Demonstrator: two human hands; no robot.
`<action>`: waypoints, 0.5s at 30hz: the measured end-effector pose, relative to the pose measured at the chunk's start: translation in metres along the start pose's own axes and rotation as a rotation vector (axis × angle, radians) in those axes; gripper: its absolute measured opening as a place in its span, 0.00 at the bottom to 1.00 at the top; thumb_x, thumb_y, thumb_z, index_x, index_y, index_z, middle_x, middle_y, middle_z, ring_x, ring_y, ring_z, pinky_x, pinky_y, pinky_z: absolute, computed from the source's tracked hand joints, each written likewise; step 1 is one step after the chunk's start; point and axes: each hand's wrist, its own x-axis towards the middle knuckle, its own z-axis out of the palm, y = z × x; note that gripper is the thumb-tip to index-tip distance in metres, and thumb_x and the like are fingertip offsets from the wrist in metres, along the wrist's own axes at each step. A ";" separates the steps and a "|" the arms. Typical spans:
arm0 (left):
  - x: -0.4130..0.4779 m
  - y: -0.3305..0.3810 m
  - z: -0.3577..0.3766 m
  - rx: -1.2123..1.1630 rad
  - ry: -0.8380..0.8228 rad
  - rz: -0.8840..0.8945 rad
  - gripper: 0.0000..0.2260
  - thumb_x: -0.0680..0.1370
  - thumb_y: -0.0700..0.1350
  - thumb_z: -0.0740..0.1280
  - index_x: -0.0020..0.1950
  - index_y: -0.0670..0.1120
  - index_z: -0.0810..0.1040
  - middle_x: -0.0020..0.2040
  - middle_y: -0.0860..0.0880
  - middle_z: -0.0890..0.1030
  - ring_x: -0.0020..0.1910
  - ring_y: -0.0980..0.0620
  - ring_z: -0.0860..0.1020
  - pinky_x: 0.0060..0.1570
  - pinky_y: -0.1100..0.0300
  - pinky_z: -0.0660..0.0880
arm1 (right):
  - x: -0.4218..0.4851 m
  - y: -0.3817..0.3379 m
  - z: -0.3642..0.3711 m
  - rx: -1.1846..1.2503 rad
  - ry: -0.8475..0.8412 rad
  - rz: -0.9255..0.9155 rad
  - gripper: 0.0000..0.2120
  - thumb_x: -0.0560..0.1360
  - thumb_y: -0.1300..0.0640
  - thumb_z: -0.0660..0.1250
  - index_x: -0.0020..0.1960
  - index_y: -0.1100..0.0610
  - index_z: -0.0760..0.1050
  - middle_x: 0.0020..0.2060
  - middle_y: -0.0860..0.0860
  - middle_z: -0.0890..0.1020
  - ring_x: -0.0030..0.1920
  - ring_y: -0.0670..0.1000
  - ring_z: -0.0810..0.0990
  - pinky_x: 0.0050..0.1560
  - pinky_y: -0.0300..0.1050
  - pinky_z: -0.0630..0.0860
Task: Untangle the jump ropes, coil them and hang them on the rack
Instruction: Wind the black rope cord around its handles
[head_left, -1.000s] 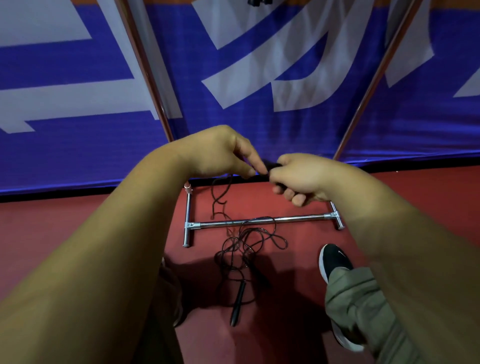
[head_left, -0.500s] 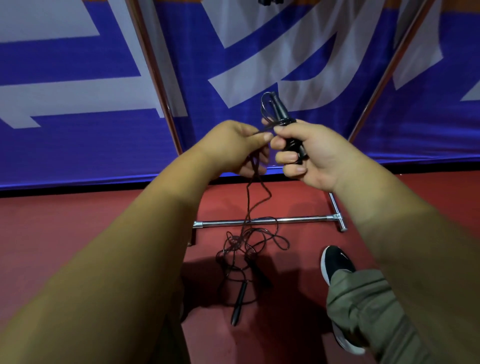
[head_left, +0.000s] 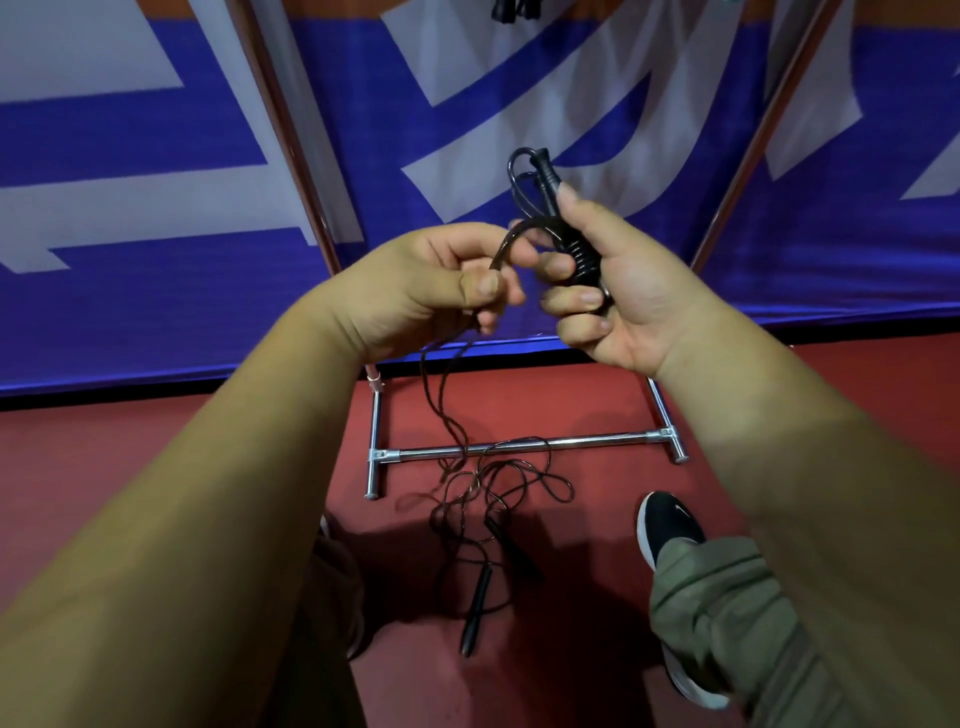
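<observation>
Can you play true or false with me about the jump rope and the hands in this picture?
1. The right hand grips a black handle. True.
2. The left hand is empty. False: it pinches the cord.
3. All the rope hangs in the air. False: a tangle lies on the red floor.
4. A second handle lies on the floor. True.
</observation>
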 end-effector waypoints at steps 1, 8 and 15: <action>0.002 -0.002 0.002 -0.003 0.031 0.022 0.11 0.78 0.49 0.73 0.59 0.49 0.86 0.43 0.50 0.82 0.39 0.55 0.76 0.45 0.60 0.73 | -0.001 -0.001 0.000 -0.001 -0.008 0.007 0.21 0.81 0.35 0.67 0.60 0.52 0.76 0.34 0.44 0.68 0.27 0.42 0.58 0.22 0.37 0.51; 0.004 0.000 0.001 0.273 0.140 -0.077 0.14 0.83 0.52 0.67 0.59 0.46 0.87 0.39 0.48 0.78 0.42 0.49 0.72 0.50 0.56 0.69 | -0.002 -0.002 -0.006 0.028 0.037 0.023 0.17 0.82 0.39 0.68 0.49 0.52 0.71 0.35 0.45 0.71 0.26 0.43 0.60 0.22 0.37 0.53; 0.001 0.001 -0.006 0.722 0.188 -0.321 0.06 0.80 0.49 0.74 0.56 0.55 0.88 0.46 0.54 0.88 0.45 0.58 0.80 0.54 0.57 0.76 | -0.002 0.008 -0.001 -0.243 0.144 -0.023 0.10 0.84 0.45 0.66 0.51 0.51 0.73 0.37 0.53 0.76 0.28 0.47 0.60 0.30 0.39 0.51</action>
